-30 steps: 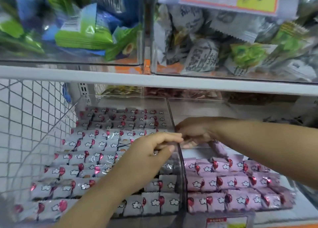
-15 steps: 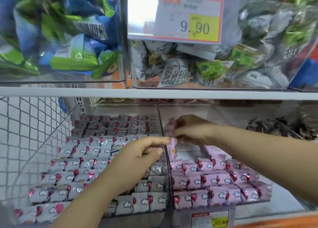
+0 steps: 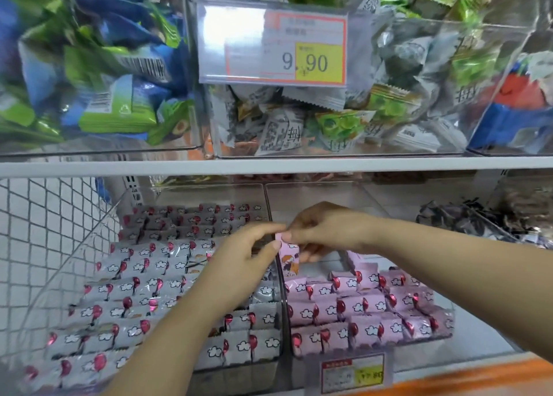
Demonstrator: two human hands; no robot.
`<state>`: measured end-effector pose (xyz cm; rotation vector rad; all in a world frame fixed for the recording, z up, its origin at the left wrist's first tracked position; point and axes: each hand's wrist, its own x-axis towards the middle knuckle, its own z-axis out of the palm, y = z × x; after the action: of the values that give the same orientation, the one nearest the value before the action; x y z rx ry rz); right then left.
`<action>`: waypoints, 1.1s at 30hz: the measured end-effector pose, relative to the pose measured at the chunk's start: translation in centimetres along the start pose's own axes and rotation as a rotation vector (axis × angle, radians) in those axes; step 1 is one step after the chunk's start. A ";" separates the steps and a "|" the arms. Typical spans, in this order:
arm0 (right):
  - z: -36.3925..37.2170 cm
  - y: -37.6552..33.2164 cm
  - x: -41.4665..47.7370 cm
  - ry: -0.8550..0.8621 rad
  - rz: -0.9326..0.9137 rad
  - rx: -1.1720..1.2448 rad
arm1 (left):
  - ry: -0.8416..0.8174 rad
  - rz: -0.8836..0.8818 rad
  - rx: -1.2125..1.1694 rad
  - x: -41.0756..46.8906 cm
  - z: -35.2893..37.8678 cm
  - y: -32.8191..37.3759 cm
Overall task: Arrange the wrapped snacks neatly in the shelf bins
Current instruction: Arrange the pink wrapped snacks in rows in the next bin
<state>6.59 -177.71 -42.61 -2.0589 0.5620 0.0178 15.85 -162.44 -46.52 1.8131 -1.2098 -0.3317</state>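
Held item: a single pink wrapped snack (image 3: 288,258) with a cartoon print is held upright at the centre of the frame, above the wall dividing the two lower bins.
Left hand: the left hand (image 3: 239,264) is seen reaching in from the lower centre. The snack's upper edge is pinched between its thumb and forefinger.
Right hand: the right hand (image 3: 323,231) is seen entering from the right edge. Its fingers are curled round the same snack, with the upper edge nipped and the back supported.
Clearance: the snack's lower end is found just above the nearest pink row. Contact cannot be determined.
Right lower bin: the right clear plastic bin (image 3: 478,339) is stocked with rows of pink wrapped snacks (image 3: 359,306), which are confined to its front half.
Left lower bin: the left clear plastic bin (image 3: 209,193) is filled front to back with rows of grey-white wrapped snacks (image 3: 134,276) printed with red balloons and clouds.
Upper shelf: a white shelf edge (image 3: 269,165) is seen crossing the frame. Above it, loose green and blue packets (image 3: 104,96) are noted at upper left and grey and green packets (image 3: 329,120) at centre.
Labels: a white and yellow price tag (image 3: 272,42) marked 9.90 is fixed at upper centre. A smaller price label (image 3: 353,371) at lower centre is too blurred to be read.
Surroundings: a white wire mesh panel (image 3: 36,231) is noted at the left edge and dark packets (image 3: 463,216) at the right edge.
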 end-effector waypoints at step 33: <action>0.2 5.1 7.8 -0.364 0.450 0.358 | -0.114 0.057 0.071 0.0 0.4 -0.3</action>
<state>11.54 -182.71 -48.68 -1.5023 0.7272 0.5099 15.75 -162.59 -47.01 1.8372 -1.3649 -0.3687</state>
